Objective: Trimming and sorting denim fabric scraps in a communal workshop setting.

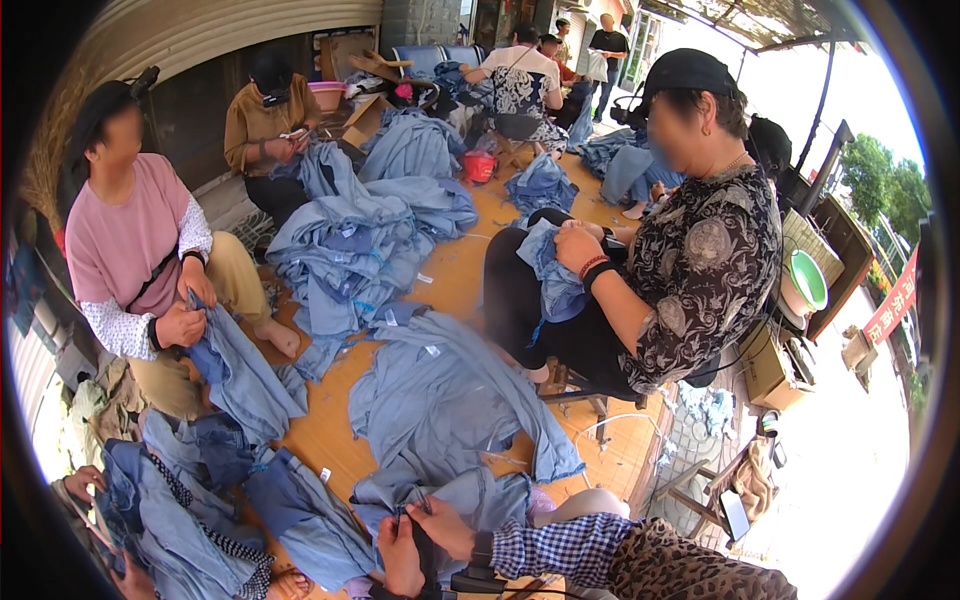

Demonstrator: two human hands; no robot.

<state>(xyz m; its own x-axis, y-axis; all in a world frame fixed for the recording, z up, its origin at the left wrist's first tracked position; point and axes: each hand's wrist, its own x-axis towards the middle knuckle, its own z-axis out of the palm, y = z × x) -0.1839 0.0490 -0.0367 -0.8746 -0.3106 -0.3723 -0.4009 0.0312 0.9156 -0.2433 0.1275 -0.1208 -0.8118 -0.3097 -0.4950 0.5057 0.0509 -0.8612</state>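
Light blue denim cloth (440,490) lies bunched at the lower middle, spreading from my lap area toward the pile on the floor. My left hand (400,560) is closed, fingertips pinching a dark edge of this denim garment. Close beside it, my right hand (445,528), under a blue-and-white checked sleeve (560,550), also pinches the garment's edge. Dark fabric hangs between the two hands. Whether a small tool is in the fingers, I cannot tell.
Heaps of denim garments (345,235) cover much of the orange floor mat (470,265). Co-workers sit around: one in pink (130,230), one in a patterned top (700,260). At lower left another person's hand (85,483) holds denim. A wooden stool (700,490) stands right.
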